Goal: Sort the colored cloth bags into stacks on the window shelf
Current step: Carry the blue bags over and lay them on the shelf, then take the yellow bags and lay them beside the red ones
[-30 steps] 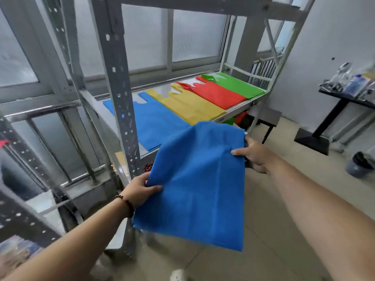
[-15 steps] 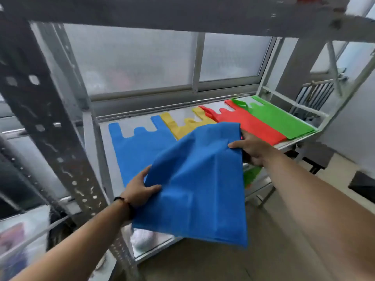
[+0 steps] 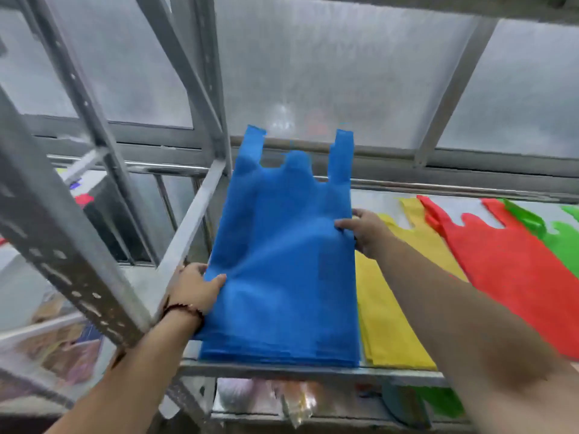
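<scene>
A blue cloth bag (image 3: 285,264) lies spread on top of the blue stack at the left end of the window shelf (image 3: 313,372), handles pointing at the window. My left hand (image 3: 195,288) grips its left edge, thumb on top. My right hand (image 3: 365,230) pinches its right edge. To the right lie a yellow stack (image 3: 394,321), a red stack (image 3: 513,270) and a green stack (image 3: 564,242), side by side.
A perforated grey metal upright (image 3: 72,277) slants across the left, close to my left forearm. Frosted window panes (image 3: 329,73) back the shelf. A lower shelf (image 3: 313,405) holds blurred bags and packets.
The held blue bag went from hanging in front of the shelf to lying flat on the blue stack. Both hands moved forward with it and the view moved closer.
</scene>
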Available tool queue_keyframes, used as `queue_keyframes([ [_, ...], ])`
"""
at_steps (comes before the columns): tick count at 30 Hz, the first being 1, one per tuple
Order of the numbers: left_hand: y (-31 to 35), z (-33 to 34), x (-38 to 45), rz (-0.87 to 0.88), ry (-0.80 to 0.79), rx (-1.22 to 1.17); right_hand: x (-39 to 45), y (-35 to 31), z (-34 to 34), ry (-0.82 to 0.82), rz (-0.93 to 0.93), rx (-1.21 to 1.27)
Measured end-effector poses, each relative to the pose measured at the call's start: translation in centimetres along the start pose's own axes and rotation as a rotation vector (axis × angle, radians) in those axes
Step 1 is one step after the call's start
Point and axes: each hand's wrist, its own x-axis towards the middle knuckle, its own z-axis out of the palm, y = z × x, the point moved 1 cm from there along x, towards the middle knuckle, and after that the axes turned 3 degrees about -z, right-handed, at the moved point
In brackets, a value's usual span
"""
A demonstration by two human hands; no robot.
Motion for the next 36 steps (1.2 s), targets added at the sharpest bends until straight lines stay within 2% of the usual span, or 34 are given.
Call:
queue_keyframes([
  [2, -1.8, 1.8, 0.7, -0.056, -0.032, 0.066, 1.3, 3.5, 1.4, 0.041, 0.101, -0.076],
  [5, -3.1, 2.8, 1.8, -0.078, -0.053, 0.133, 3.0, 5.8, 2.1, 0.061, 0.135, -0.226],
  [10, -2.8, 3.0, 2.0, -0.098, -0.105, 0.274, 4.5, 5.3, 1.3, 0.162, 0.086, -0.512],
  [16, -1.5, 2.9, 1.1, -0.133, -0.141, 0.357, 3.0, 4.7, 1.2, 0.199, 0.131, -0.733],
  [20, 0.3, 2.7, -0.5, -0.14, -0.19, 0.579, 1.5, 3.7, 1.1, 0.182, 0.037, -0.807],
  [23, 1.6, 1.9, -2.1, -0.084, -0.244, 0.692, -0.8, 2.7, 1.7, 0.053, -0.042, -0.898],
  [25, 2.5, 1.0, -3.2, -0.005, -0.26, 0.684, -3.0, 1.7, 2.3, -0.079, -0.105, -0.994],
  [28, 3.7, -0.8, -5.9, 0.074, -0.242, 0.64, -6.5, 0.7, 3.1, -0.195, -0.22, -1.104],
  [36, 1.4, -6.1, -17.0, 0.191, 0.13, 0.488, -16.8, -0.3, 7.0, -0.377, -0.578, -1.165],
])
